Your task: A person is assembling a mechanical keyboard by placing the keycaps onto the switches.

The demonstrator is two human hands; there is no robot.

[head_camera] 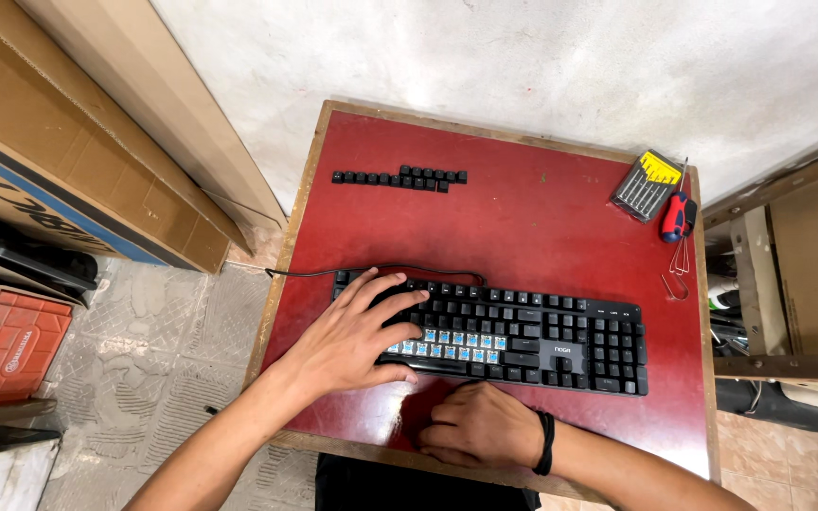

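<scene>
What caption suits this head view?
Left hand on a black keyboard with bared switches; right hand fisted beside it.

Bare red table (532,227) lies between keyboard (560,336) and keycap row (400,177).

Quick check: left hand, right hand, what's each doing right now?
Left hand: open, fingers spread flat on the black keyboard.
Right hand: curled at the keyboard's front edge; contents cannot be told.
</scene>
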